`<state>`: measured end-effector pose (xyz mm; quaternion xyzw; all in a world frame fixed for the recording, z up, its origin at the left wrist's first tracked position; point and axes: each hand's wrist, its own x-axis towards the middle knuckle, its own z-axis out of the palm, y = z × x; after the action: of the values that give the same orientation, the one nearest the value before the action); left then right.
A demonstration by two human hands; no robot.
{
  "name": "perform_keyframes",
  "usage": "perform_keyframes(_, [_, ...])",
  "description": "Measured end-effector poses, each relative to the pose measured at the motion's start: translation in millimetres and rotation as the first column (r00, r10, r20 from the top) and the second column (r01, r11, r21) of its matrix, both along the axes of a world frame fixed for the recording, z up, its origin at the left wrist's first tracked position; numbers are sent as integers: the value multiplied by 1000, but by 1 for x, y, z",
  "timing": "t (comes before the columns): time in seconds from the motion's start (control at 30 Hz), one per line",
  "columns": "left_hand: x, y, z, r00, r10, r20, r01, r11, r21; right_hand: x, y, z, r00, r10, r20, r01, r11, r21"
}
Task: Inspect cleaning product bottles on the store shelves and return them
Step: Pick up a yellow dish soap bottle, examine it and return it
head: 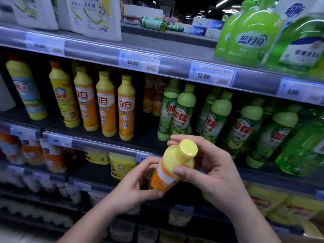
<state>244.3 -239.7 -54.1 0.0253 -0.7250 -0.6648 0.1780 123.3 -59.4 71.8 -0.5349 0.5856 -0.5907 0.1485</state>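
Observation:
An orange bottle with a yellow cap [172,165] is held in front of the shelves, its cap tilted towards me. My left hand [133,186] grips its lower body from the left. My right hand [212,171] wraps the neck and shoulder just under the cap. On the middle shelf [105,143] behind stands a row of matching orange and yellow bottles [106,104]. A gap lies between that row and the green bottles [182,111].
Green bottles fill the middle shelf to the right [245,130]. The upper shelf [175,67] holds white refill pouches [100,16] and bright green bottles [250,37]. Yellow packs [121,165] sit on the lower shelf, and price tags [210,75] line the rails.

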Motion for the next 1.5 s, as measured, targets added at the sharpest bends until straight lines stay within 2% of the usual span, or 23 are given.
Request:
perform_keyframes(0.1, [0,8,2,999,16,-31,-16,1000,1,0,9,1,999,34,-22,-34,999,-13])
perform_keyframes(0.27, [0,20,20,988,109,-111,-106,994,39,2,22,-1,972,146,-182,-151,988,-13])
perform_keyframes(0.37, [0,21,30,981,148,-126,-148,989,3,3,24,-2,966,177,-189,-185,982,-29])
perform_keyframes(0.47, [0,23,32,983,145,-109,-141,989,41,0,25,-3,971,153,-183,-164,985,-46])
perform_keyframes(0.53, [0,24,31,988,134,-76,-131,991,37,-4,22,-8,983,146,-111,-152,987,-48])
perform_keyframes(0.6, [1,23,32,995,96,-31,-96,995,0,-9,15,-15,986,157,49,-156,987,-35])
perform_keyframes(0.67, [2,23,34,999,37,11,-37,999,26,-18,8,-21,980,114,164,-112,993,-21])
perform_keyframes(0.77, [3,28,39,998,-34,49,25,986,165,-32,-2,-22,945,81,318,-94,995,24])
perform_keyframes(0.87, [2,28,43,996,-58,65,29,927,373,-38,-13,-27,852,100,515,-133,991,28])
perform_keyframes(1.0, [4,19,45,992,-112,59,66,857,512,-36,-27,-32,807,58,588,-86,996,19])
perform_keyframes(1.17, [10,1,44,964,-261,46,194,812,551,-23,-43,-33,858,-81,507,84,996,18])
perform_keyframes(1.3, [6,-12,39,957,-290,4,234,782,578,-8,-52,-27,902,-282,327,302,953,-12])
perform_keyframes(1.5, [3,-29,25,959,-272,-77,259,736,625,22,-60,-28,951,-307,-46,303,950,-78])
